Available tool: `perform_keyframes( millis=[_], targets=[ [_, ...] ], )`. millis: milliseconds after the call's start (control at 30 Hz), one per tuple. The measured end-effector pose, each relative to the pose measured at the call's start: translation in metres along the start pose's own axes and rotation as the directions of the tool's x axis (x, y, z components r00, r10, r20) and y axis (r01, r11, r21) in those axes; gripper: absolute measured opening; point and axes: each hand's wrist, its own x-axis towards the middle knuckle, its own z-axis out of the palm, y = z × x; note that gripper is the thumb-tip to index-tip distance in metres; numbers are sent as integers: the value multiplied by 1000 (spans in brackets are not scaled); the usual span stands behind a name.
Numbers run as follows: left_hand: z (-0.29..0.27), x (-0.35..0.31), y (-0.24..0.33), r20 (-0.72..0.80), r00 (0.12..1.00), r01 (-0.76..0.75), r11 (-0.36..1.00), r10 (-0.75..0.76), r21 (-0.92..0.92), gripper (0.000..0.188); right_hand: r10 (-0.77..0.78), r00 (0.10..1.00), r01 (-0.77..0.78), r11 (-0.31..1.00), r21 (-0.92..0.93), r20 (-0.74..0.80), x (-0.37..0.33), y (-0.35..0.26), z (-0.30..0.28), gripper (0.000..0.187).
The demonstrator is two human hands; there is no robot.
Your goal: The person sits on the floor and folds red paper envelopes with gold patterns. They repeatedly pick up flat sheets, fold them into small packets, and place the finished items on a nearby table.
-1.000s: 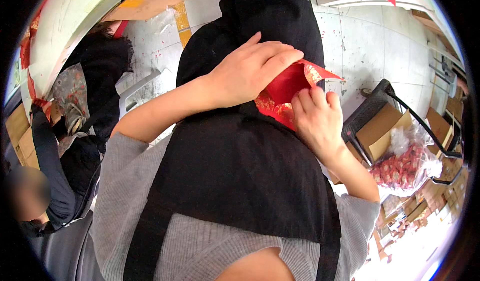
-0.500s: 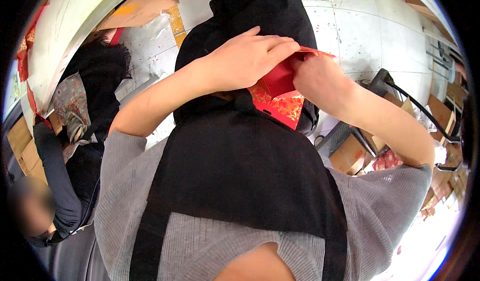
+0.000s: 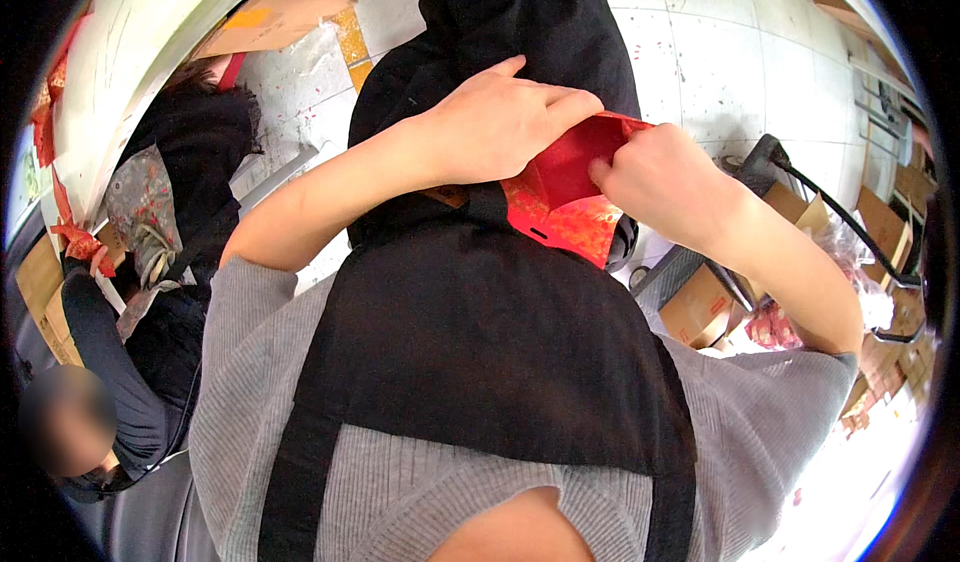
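Note:
Over my lap I hold a folded red paper piece (image 3: 575, 167) with a gold pattern on its lower flap and a small dark slot near the bottom edge. Its plain red inner side stands partly opened, like a pocket; I cannot tell its exact kind. My left hand (image 3: 500, 122) grips it from the left, one finger lifted away and the others reaching over its upper edge. On the right side, my right hand (image 3: 670, 172) is closed with curled fingers on the upper right edge of the paper. The paper beneath my left palm is hidden.
A co-worker in dark clothes (image 3: 130, 352) sits at the left with red material (image 3: 85, 247) in hand. Cardboard boxes (image 3: 280, 12) stand at the upper left, another box (image 3: 697, 307) at the right. A black metal frame (image 3: 840, 207) rises beside my right arm.
My right hand has drawn back out of the paper's fold and moved slightly down and right, so more of the red inside shows. The co-worker's hand has come up with red material.

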Motion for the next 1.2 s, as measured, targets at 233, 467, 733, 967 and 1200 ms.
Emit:
perform_keyframes(
  millis=[233,467,733,967,1200],
  targets=[
    [-6,-12,-7,-48,999,-9,996,5,-89,42,84,989,-88,996,-27,-121,-19,-21,11,21],
    [-13,-24,-5,-99,995,-6,979,-14,-203,38,157,830,-190,982,-5,-536,-41,-57,33,25],
    [-11,-22,-9,-51,998,28,978,-40,-207,39,754,380,-115,613,782,-535,-21,-80,91,125],
    [-13,-23,-12,43,997,74,946,-63,-316,64,865,416,369,121,922,-280,7,-56,103,119],
    [11,-33,-8,-184,975,-1,831,-123,-556,77,877,221,304,354,884,-427,13,-54,121,47]
  ],
)
